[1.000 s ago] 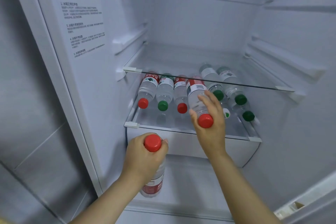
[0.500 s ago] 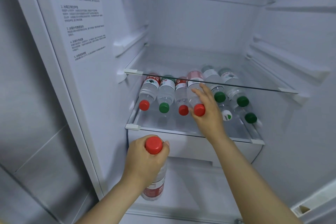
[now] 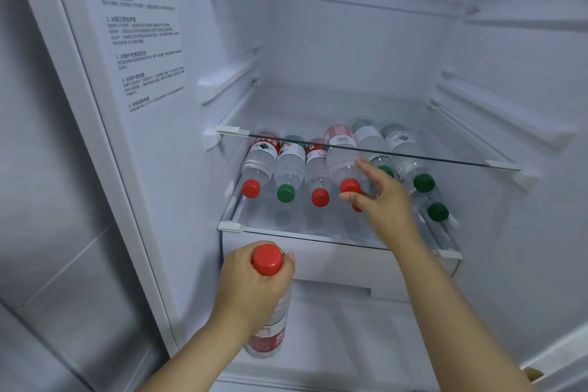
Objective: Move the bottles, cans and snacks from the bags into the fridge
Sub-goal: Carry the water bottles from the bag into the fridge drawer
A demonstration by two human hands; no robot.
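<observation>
Fingers (image 3: pixel 369 172) spread on right hand (image 3: pixel 385 204), perhaps just off the red-capped bottle (image 3: pixel 342 162) lying on the shelf (image 3: pixel 270 221); left hand (image 3: pixel 251 289) gripping second bottle (image 3: pixel 269 332) below. Shelving step; next, lay it alongside, cap outward.

Left hand (image 3: pixel 254 294) curled, right hand (image 3: pixel 383 200) splayed.

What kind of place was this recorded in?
Likely a home kitchen, facing an open fridge: water bottles lying on its glass shelf, a printed instruction sticker inside, grey tiled wall alongside.
</observation>
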